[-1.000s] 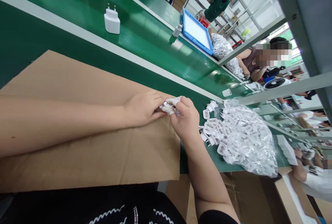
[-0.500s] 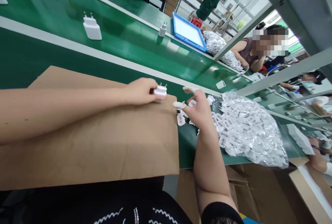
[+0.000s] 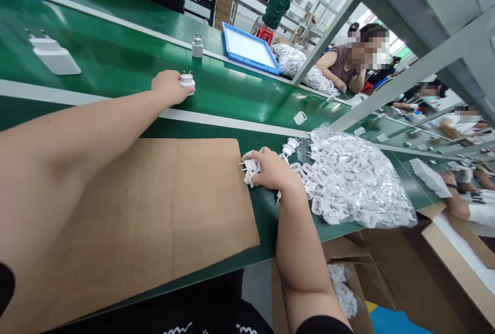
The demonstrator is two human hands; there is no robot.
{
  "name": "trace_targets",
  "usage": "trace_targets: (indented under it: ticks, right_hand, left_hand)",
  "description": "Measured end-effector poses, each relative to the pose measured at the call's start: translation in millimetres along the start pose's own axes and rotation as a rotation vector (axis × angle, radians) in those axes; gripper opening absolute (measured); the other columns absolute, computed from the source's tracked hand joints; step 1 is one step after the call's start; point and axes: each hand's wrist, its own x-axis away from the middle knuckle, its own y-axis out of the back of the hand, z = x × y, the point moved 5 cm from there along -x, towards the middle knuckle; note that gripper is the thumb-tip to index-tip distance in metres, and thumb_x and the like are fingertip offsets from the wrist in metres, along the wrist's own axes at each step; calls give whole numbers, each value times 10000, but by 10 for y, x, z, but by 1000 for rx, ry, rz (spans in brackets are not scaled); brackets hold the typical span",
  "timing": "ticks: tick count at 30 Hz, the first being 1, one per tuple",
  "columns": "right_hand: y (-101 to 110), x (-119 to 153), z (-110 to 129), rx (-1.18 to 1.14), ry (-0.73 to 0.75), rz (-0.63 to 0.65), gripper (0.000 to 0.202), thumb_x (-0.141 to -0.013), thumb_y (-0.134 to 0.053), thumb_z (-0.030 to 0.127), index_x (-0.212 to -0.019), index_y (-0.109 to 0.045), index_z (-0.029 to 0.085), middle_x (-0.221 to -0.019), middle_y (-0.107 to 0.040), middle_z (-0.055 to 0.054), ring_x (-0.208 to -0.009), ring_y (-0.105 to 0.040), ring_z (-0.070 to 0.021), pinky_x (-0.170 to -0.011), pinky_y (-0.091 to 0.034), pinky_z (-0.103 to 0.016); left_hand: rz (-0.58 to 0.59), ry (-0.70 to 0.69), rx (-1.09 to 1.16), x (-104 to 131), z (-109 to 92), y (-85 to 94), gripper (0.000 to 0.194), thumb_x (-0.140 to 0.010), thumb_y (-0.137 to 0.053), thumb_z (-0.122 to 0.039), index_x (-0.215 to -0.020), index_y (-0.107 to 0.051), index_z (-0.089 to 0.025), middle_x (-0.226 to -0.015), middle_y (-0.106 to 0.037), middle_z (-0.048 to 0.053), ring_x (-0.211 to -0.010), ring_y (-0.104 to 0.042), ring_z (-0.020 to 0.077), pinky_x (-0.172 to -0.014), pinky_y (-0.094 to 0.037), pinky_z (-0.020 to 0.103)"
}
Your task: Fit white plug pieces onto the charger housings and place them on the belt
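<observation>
Over the green belt (image 3: 150, 45), my left hand (image 3: 170, 88) is closed on a white two-pin charger (image 3: 187, 82), its pins pointing up. My right hand (image 3: 273, 169), with white covers on fingertips, is closed on a white plug piece (image 3: 252, 165) at the right edge of the cardboard sheet (image 3: 193, 189). Loose white plug pieces (image 3: 290, 147) lie just beyond that hand, beside a clear plastic bag (image 3: 359, 179) full of similar pieces.
Other white chargers (image 3: 58, 56) stand or lie on the belt. A blue tray (image 3: 251, 48) is across it. A slanting metal frame (image 3: 328, 37) rises at the right. Open cardboard boxes (image 3: 436, 256) are at the lower right. Several people sit along the line.
My left hand has moved forward from above the cardboard to the belt with the charger. My right hand has closed on a plug piece. The view has shifted.
</observation>
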Motion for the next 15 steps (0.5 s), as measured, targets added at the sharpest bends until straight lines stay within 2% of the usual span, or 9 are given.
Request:
trace_targets:
  ticks: [3,5,7,8,9,10,12,13,15]
  right_hand:
    - [48,-23,-39,-1,-82,-76,473,-718,-723,206,-1181,-677,285,-1038,-558,-41,-755,-532,-190,-605,-334,-292]
    - [65,-34,-70,-34,-102,-150,452,-682,-706,195,-1127,-667,265,-1042,-561,-32,-706,-517,-170,-598,-342,-293]
    - [82,-43,-104,-130,-80,-236,433,-649,-690,189,-1074,-661,259,-1032,-571,-24,-728,-543,-177,-631,-389,-299]
    - [95,-46,-122,-200,-62,-283,424,-635,-681,193,-1054,-659,258,-1028,-581,-23,-760,-563,-188,-661,-417,-307]
    - [114,-48,-140,-283,-47,-334,418,-623,-675,202,-1037,-656,257,-1027,-594,-25,-803,-582,-202,-696,-443,-319]
    - [137,-48,-153,-380,-32,-387,420,-611,-674,216,-1029,-654,255,-1033,-610,-28,-851,-594,-217,-731,-461,-331]
    - [173,-53,-154,-633,-5,-454,447,-593,-691,261,-1037,-647,253,-1052,-644,-37,-901,-596,-229,-755,-471,-341]
    - [174,-61,-136,-794,5,-446,468,-587,-708,293,-1049,-640,253,-1055,-659,-40,-890,-594,-224,-734,-464,-333]
    - [142,-81,-48,-1127,30,-339,492,-591,-735,370,-1059,-632,259,-1062,-682,-49,-833,-587,-206,-654,-426,-302]
  left_hand:
    - [-15,29,20,-1,82,-4,624,-967,-627,-586,-1284,-577,-52,-1303,-592,114,-1112,-460,224,-992,-393,417]
    - [-127,8,35,101,88,37,758,-963,-592,-646,-1405,-485,-39,-1463,-463,154,-1265,-394,289,-1072,-336,491]
    - [-284,-90,59,321,30,77,797,-978,-533,-660,-1497,-406,-68,-1585,-322,167,-1401,-299,348,-1140,-265,537]
    - [-325,-174,69,472,-21,68,765,-993,-495,-646,-1516,-401,-97,-1615,-299,163,-1443,-276,360,-1162,-248,542]
    - [-312,-268,68,640,-78,29,715,-1004,-466,-623,-1513,-427,-123,-1622,-322,163,-1464,-285,365,-1176,-249,541]
    - [-243,-369,54,821,-135,-41,680,-1011,-443,-606,-1501,-459,-136,-1618,-363,170,-1474,-308,368,-1189,-255,538]
    - [-6,-555,9,1214,-214,-219,726,-1002,-422,-631,-1524,-459,-128,-1638,-386,185,-1503,-327,372,-1223,-249,528]
    - [123,-620,-17,1411,-222,-297,772,-995,-416,-661,-1554,-433,-130,-1674,-342,182,-1531,-302,376,-1240,-234,528]
    - [329,-714,-62,1760,-194,-378,834,-982,-421,-711,-1600,-391,-153,-1718,-263,161,-1572,-248,371,-1266,-198,524]
